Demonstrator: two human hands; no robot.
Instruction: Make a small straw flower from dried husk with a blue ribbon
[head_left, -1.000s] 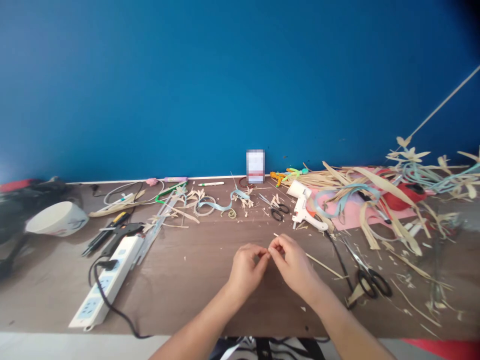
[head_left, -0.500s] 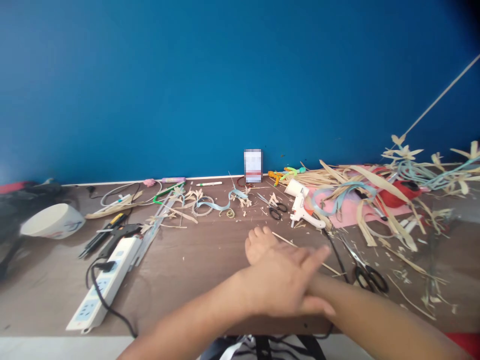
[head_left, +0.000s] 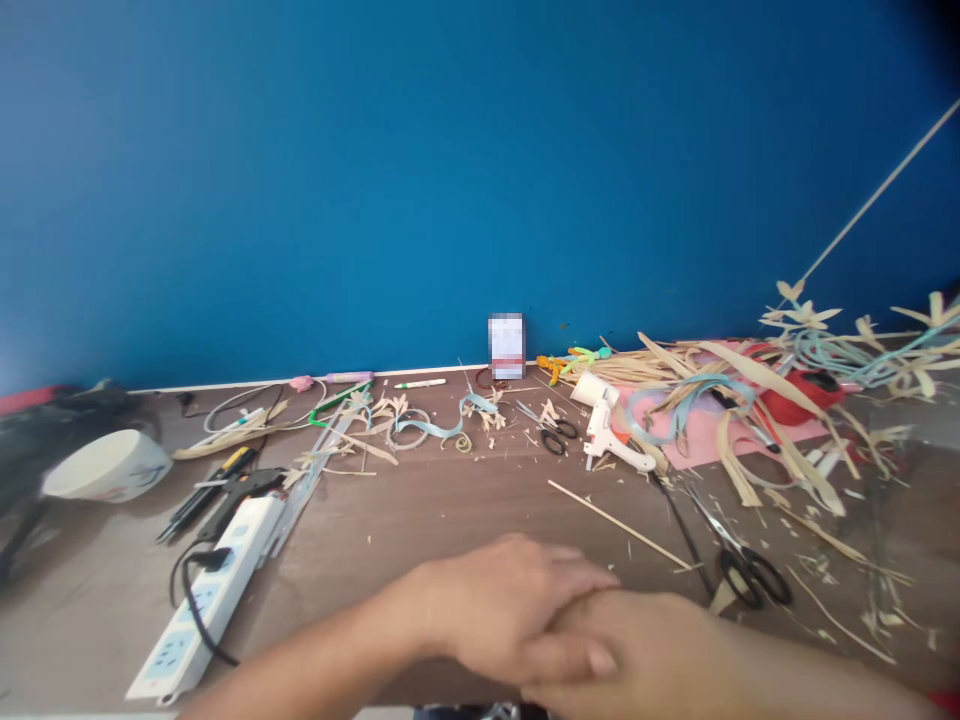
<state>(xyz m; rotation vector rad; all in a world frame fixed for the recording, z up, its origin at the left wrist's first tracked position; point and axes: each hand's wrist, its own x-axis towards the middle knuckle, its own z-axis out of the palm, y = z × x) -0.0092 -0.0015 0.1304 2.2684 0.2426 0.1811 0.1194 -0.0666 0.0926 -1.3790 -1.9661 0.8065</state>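
Note:
My left hand lies flat near the front edge of the brown table, fingers stretched out over my right hand. It holds nothing. My right hand sits under it and its fingers are hidden. A thin wooden stick lies on the table just beyond both hands, touching neither.
Black scissors lie to the right and a white glue gun with small scissors further back. Dried leaf strips are heaped at the right. A white power strip, black tools and a bowl are on the left.
Both hands left the stick and drew back toward me. My left hand crossed over my right arm and now rests on top of my right hand.

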